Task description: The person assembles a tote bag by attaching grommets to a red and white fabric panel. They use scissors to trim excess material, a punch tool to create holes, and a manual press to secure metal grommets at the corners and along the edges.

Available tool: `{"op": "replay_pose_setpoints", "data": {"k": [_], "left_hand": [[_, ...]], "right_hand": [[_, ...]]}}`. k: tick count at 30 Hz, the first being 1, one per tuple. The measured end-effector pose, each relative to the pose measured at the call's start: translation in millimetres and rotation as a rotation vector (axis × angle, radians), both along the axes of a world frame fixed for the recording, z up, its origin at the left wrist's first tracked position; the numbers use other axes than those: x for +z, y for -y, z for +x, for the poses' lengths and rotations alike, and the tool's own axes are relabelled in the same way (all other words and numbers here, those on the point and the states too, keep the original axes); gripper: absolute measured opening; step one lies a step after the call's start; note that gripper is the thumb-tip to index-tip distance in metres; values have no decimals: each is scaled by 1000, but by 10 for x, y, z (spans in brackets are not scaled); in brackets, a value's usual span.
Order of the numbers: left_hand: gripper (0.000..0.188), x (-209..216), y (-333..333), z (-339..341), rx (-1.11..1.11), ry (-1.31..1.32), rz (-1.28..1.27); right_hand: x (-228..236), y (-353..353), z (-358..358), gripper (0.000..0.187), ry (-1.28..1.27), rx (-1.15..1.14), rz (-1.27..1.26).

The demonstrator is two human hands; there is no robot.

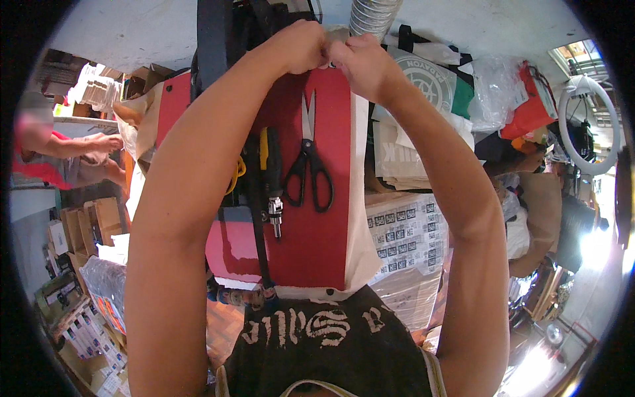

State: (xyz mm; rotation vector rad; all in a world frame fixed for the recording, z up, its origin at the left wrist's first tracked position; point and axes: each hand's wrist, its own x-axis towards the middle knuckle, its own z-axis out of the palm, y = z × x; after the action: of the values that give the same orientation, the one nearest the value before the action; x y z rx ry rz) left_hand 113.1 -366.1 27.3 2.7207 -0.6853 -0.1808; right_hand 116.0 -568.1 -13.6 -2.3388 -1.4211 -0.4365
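Note:
At the far end of a red-covered surface, my left hand and my right hand meet with their fingers closed. A little pale material shows between and behind the fingertips, but they hide what they pinch. Toward me from the hands, black-handled scissors lie on the red surface, their blades slightly apart and pointing away. Left of them is a yellow and black handled tool with a metal tip. Cream cloth runs along the surface's right side.
A dark upright machine part stands at the far left, with a silver flexible duct behind my hands. Printed bags and a sheet of printed labels lie to the right. Another person's hands show at the left edge.

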Motion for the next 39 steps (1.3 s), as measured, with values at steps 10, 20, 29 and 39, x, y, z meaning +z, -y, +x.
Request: {"op": "replay_pose_setpoints", "data": {"k": [10,20,29,39], "left_hand": [[25,-275,74,-175,288,21,-164],[28,-288,124,-163,273,157,19],[33,-74,173,-234,153,154,57],[29,-197,198,-158,263,155,23]], "right_hand": [[211,-67,-50,26,-277,-98,9],[115,-35,-168,26,-435,-288,313],[644,153,-2434,7,-822,45,38],[489,-70,-3504,11,-816,-350,226]]}}
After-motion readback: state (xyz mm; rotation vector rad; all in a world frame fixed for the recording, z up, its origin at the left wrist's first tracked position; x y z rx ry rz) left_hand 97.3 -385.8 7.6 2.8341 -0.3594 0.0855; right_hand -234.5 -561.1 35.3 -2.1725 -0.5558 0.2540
